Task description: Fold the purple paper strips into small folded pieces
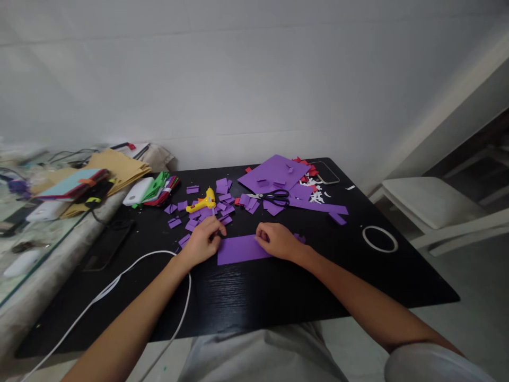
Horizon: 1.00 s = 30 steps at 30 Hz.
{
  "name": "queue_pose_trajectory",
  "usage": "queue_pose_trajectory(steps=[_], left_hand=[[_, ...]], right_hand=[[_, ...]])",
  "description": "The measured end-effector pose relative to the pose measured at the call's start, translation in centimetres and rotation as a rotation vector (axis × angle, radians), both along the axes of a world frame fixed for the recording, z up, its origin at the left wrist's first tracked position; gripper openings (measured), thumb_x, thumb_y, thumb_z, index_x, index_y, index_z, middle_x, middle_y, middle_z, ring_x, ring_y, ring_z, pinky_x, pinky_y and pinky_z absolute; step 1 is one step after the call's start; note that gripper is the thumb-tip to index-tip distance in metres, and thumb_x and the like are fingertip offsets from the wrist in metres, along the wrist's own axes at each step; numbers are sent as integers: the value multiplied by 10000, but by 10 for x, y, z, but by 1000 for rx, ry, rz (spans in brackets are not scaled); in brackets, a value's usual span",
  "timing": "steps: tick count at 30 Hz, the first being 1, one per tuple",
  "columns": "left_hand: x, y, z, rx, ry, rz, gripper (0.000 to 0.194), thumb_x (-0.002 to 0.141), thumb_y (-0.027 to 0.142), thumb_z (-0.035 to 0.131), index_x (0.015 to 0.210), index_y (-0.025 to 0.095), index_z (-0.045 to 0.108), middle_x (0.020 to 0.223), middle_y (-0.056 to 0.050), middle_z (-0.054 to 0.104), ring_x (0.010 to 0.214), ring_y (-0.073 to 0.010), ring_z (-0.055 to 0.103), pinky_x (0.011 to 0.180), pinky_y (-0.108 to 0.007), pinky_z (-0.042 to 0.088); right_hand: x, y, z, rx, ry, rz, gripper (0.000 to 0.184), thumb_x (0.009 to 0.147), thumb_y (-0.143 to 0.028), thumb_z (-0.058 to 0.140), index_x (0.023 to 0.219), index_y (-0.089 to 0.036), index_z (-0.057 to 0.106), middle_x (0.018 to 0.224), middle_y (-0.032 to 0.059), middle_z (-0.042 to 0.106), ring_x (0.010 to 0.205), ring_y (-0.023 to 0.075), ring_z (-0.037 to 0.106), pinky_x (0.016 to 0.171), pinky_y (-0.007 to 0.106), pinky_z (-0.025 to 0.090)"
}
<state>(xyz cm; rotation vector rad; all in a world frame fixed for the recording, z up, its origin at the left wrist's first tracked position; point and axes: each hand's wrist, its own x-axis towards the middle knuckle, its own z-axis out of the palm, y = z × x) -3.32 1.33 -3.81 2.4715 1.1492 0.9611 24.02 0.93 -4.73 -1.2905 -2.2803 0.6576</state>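
Note:
A purple paper strip (242,250) lies across the black table in front of me. My right hand (280,240) is closed at its upper edge, thumb and fingers pinching the paper and covering part of the right side. By the strip's left end rests my left hand (202,240), its fingers loosely bent, with a gap between thumb and forefinger and nothing visible in it. Just beyond it are many small cut purple paper pieces (227,209) and a yellow glue gun (202,202). Dark-handled scissors (274,197) lie past my right hand.
Large purple sheets (270,174), red and white scraps and a long strip (318,205) sit at the back right. A white ring (379,239) lies at right. A white cable (131,267), a phone (107,246) and bundled coloured paper (161,188) are at left.

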Motion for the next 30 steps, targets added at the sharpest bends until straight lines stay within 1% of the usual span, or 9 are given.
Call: queue_pose_trajectory(steps=[2, 4, 6, 8, 10, 14, 18, 24, 30], left_hand=[[1, -1, 2, 8, 7, 22, 170, 807, 54, 521, 816, 185, 628, 768, -11, 585, 705, -148, 544, 632, -258, 418], [2, -2, 3, 0, 9, 50, 115, 857, 109, 551, 832, 185, 634, 720, 8, 564, 641, -130, 516, 609, -252, 401], [2, -2, 4, -21, 8, 62, 87, 876, 139, 569, 857, 186, 640, 693, 22, 545, 603, -118, 493, 587, -243, 388], [2, -3, 3, -37, 9, 63, 56, 888, 174, 593, 875, 187, 645, 682, 28, 534, 595, -114, 488, 581, -238, 385], [2, -2, 1, -49, 12, 65, 49, 902, 219, 613, 889, 190, 651, 682, 31, 529, 599, -113, 494, 584, -236, 388], [2, -1, -2, -92, 4, 98, 133, 941, 303, 601, 889, 190, 651, 659, 35, 521, 581, -113, 490, 575, -238, 391], [2, 0, -2, -138, -1, 107, 234, 971, 353, 558, 837, 183, 645, 678, 10, 597, 584, -122, 506, 576, -249, 403], [3, -1, -1, -195, -6, 109, 250, 981, 387, 549, 865, 191, 652, 668, 12, 627, 555, -124, 507, 553, -246, 396], [3, -1, -2, -209, -9, 103, 253, 983, 400, 549, 879, 192, 648, 678, 13, 634, 551, -122, 518, 554, -242, 408]], right_hand=[[1, -2, 2, 74, 44, 27, 28, 879, -180, 648, 862, -188, 628, 787, 13, 647, 758, 158, 592, 707, 275, 423], [2, -3, 5, 145, 67, 91, 108, 868, -258, 720, 903, -182, 653, 874, 42, 671, 848, 184, 610, 804, 307, 469], [3, -5, 7, 180, 45, 183, 318, 803, -372, 818, 1017, -178, 685, 1069, 90, 693, 1028, 239, 617, 953, 378, 470], [4, -5, 6, 164, -4, 261, 540, 734, -462, 871, 1160, -187, 686, 1294, 128, 651, 1225, 301, 572, 1075, 460, 415], [3, -6, 2, 120, -35, 283, 641, 722, -507, 871, 1245, -194, 670, 1409, 141, 606, 1339, 328, 519, 1134, 503, 365], [0, -4, -5, 59, -11, 247, 641, 748, -508, 853, 1271, -186, 670, 1407, 147, 632, 1362, 316, 533, 1160, 502, 349], [-2, -4, -5, 45, 18, 240, 633, 738, -480, 868, 1264, -182, 682, 1386, 155, 651, 1350, 331, 554, 1157, 510, 360], [-4, -8, -2, 65, -37, 258, 498, 849, -367, 794, 1285, -159, 672, 1389, 175, 643, 1322, 318, 577, 1123, 488, 401], [-5, -10, 1, 121, -51, 263, 493, 830, -360, 810, 1261, -165, 673, 1304, 145, 657, 1224, 304, 578, 1076, 470, 445]])
